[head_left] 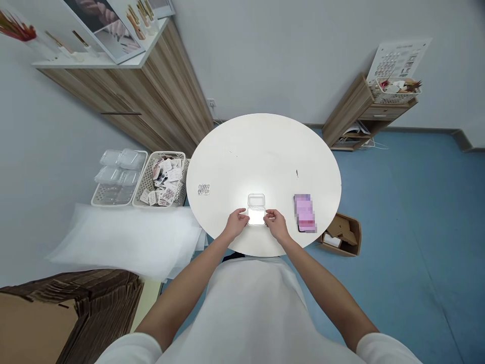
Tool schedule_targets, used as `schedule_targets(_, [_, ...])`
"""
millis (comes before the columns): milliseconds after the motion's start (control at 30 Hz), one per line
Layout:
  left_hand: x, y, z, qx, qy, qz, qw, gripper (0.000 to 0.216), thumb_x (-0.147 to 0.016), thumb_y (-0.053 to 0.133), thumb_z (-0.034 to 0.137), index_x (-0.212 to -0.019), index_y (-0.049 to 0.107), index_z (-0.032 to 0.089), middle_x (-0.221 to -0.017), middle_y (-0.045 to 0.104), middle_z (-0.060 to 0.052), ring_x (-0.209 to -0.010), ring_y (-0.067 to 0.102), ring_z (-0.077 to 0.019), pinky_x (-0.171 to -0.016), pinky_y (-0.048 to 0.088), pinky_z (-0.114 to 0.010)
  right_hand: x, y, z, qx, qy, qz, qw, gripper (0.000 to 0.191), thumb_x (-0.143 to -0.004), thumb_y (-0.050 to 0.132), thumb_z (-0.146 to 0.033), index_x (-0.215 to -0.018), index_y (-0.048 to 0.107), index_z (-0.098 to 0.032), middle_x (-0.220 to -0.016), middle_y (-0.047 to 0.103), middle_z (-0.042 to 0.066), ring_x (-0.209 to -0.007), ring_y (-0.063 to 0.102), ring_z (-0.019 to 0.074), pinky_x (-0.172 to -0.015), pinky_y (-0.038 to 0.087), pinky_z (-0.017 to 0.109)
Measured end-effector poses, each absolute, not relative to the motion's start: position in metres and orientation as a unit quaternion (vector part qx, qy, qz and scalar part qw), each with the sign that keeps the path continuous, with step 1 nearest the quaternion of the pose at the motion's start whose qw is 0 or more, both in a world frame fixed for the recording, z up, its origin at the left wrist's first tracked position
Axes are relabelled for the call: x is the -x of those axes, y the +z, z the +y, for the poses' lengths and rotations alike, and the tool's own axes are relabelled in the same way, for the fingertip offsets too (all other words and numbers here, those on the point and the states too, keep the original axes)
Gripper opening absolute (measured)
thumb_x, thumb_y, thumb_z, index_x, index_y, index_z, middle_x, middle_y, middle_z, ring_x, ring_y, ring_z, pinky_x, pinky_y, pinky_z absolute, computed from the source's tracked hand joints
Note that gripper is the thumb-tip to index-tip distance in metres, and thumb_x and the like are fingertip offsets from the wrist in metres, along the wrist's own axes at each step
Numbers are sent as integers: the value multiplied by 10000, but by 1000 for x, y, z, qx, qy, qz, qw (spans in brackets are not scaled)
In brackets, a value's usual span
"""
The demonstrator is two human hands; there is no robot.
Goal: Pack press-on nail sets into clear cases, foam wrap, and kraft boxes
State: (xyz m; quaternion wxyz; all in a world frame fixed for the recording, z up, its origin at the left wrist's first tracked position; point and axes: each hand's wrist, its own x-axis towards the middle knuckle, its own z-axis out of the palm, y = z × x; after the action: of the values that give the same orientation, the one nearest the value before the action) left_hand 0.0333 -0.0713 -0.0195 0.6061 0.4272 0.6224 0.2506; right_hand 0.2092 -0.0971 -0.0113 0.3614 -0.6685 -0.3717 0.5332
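A small clear plastic box (256,200) lies near the front edge of the round white table (261,151), its hinged lid raised on the far side. Bright white fills its lower half; whether that is a card, a pad or glare I cannot tell. My left hand (236,223) pinches the box's left edge with thumb and fingers. On the opposite edge, my right hand (276,224) holds it the same way. A small sheet of nail-shaped pieces (203,189) lies to the left, apart from my hands. Right of my right hand rests a phone (305,213) with a blurred pink screen.
Left of the table stand a basket of cards and small packs (162,179) and a basket of clear plastic boxes (119,177). White sheets (129,237) and folded cardboard (102,313) lie nearer. An open carton (343,235) sits on the floor at right. Cabinets line the wall.
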Motion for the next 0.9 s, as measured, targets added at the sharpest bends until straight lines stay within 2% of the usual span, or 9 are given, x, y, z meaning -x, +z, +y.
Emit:
schedule_targets(133, [-43,-40,-64,-409,230,663,582,497,-699,596,269,-1159,446,154,-740,627,-24,-643,576,-130,-691,439,-301,-207,-33,-93,690,516,-363,356,312,-660,529,-345,-938,511,-204,-833,565,16,-600,550,125,-601,467,305])
schedule_targets(333, [-53,-55,-68,-421,214,709,524,426,-699,581,220,-1105,472,154,-847,624,-61,-800,581,-171,-765,420,-319,-208,-54,-99,711,505,-357,334,276,-675,510,-329,-922,504,-206,-857,571,29,-630,557,135,-623,477,317])
schedule_targets(667, [-57,-50,-89,-447,233,712,489,390,-660,604,154,-1038,506,178,-1005,570,-83,-911,539,-181,-822,407,-326,-218,-52,-114,703,491,-423,293,302,-686,503,-271,-983,496,-212,-995,551,66,-717,565,149,-677,482,345])
schedule_targets(900, [-56,-49,-96,-419,280,692,517,393,-677,559,97,-1057,491,171,-1056,554,-94,-927,537,-155,-850,406,-322,-221,-48,-114,678,529,-409,304,364,-668,466,-196,-1030,448,-215,-1014,535,58,-773,562,132,-741,477,337])
